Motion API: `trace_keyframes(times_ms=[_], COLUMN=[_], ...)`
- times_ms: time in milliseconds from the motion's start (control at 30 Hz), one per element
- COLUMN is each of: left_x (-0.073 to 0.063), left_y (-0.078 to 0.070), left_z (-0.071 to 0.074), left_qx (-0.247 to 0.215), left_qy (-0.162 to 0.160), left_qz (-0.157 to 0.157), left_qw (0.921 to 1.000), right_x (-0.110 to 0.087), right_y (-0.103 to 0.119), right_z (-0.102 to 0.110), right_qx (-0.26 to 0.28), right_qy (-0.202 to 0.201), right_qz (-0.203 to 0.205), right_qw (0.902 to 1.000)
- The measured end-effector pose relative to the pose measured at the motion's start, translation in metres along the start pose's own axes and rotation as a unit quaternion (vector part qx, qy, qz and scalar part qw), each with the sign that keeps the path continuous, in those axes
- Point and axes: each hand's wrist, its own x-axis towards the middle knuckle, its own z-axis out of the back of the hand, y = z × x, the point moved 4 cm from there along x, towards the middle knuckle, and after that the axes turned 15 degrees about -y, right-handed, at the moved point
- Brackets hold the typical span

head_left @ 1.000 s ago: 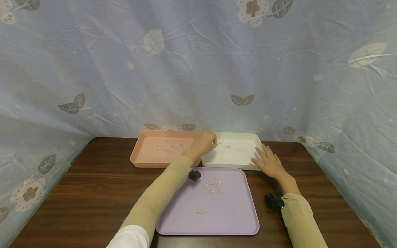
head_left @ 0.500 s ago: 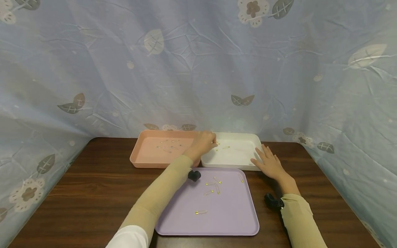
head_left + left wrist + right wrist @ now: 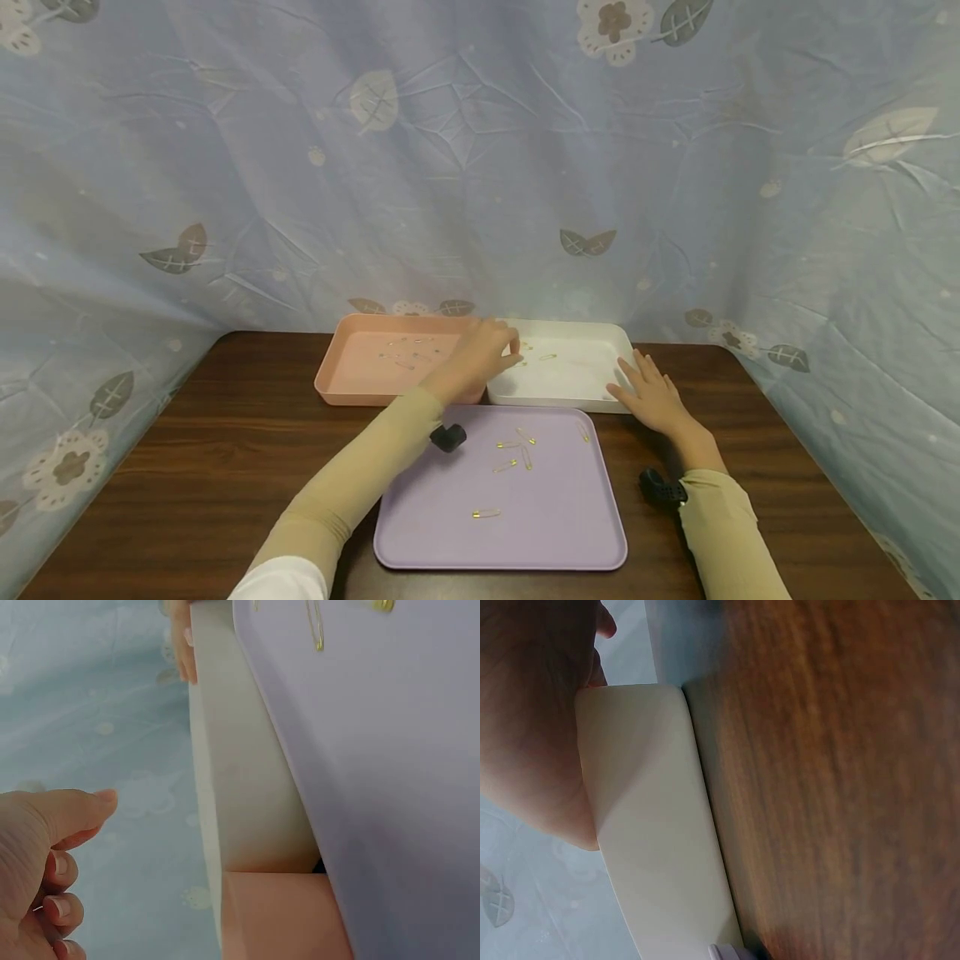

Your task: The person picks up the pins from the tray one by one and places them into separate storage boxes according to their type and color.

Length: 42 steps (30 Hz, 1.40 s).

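My left hand point(image 3: 480, 352) hovers where the pink tray point(image 3: 352, 387) meets the white tray point(image 3: 592, 375). Its fingers are loosely curled, and a gap shows between thumb and forefinger with nothing in it. In the left wrist view this hand point(image 3: 34, 874) holds no visible thing. A few gold safety pins point(image 3: 548, 357) lie in the white tray near those fingertips. My right hand point(image 3: 654, 398) rests at the white tray's right rim, fingers straight and spread. On the purple tray point(image 3: 555, 533) lie several gold safety pins point(image 3: 487, 513). Several silver safety pins point(image 3: 405, 367) lie in the pink tray.
All three trays stand on a dark wooden table point(image 3: 202, 467), the purple one in front of the other two. A blue patterned cloth point(image 3: 465, 167) hangs close behind and at both sides. Black bands with cameras point(image 3: 447, 437) sit on the wrists.
My left hand has drawn back slightly to the left, its thumb and forefinger parting. Another gold pin now shows in the white tray beside the fingertips. My right hand stays put.
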Motion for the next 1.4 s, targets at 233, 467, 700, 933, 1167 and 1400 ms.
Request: trace_keyframes(times_ms=[233, 467, 700, 933, 1167, 1400], left_x=[-0.017, -0.040, -0.062, -0.083, -0.102, -0.119], left_y=[-0.006, -0.012, -0.019, -0.024, -0.029, -0.038], left_z=[0.016, 0.029, 0.041, 0.050, 0.059, 0.063], left_qx=[-0.003, -0.006, -0.008, -0.023, -0.058, -0.113], left_qy=[-0.045, -0.062, -0.090, -0.111, -0.077, -0.036], left_qz=[-0.056, -0.080, -0.098, -0.138, -0.125, -0.107], left_qw=[0.9974, 0.9948, 0.9911, 0.9839, 0.9874, 0.9873], right_x=[0.000, 0.000, 0.001, 0.000, 0.000, 0.001], right_y=[-0.002, -0.003, -0.005, -0.001, 0.001, 0.002], right_z=[-0.001, -0.002, -0.003, -0.003, -0.001, -0.001], right_qx=[-0.002, -0.002, -0.006, 0.003, 0.000, -0.010], right_qy=[-0.003, 0.000, -0.002, -0.010, -0.020, -0.007], right_qz=[0.001, 0.001, 0.003, 0.006, 0.013, 0.010], right_qw=[1.0000, 1.0000, 1.0000, 0.9999, 0.9997, 0.9999])
